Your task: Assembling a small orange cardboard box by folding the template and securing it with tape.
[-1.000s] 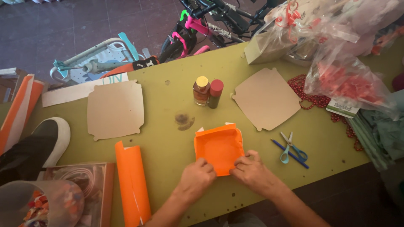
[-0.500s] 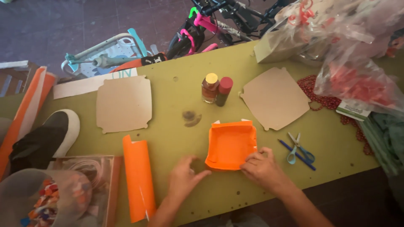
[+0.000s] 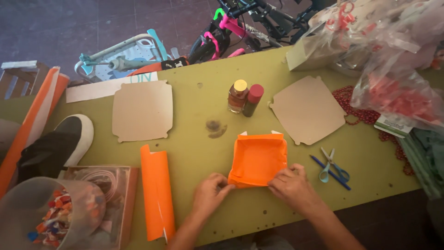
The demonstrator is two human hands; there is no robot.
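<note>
Pinching fingers of left hand (image 3: pixel 210 190) and right hand (image 3: pixel 291 185) grip the orange paper tray (image 3: pixel 258 158).

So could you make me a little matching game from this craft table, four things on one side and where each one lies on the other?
Things:
1. orange folded paper tray
2. rolled orange paper sheet
3. small scissors with blue-green handles
4. two small bottles with yellow and red caps

Places:
A. right of the right hand
B. left of the left hand
C. between both hands
D. standing between the two cardboard cut-outs

Pairs: 1-C, 2-B, 3-A, 4-D
</note>
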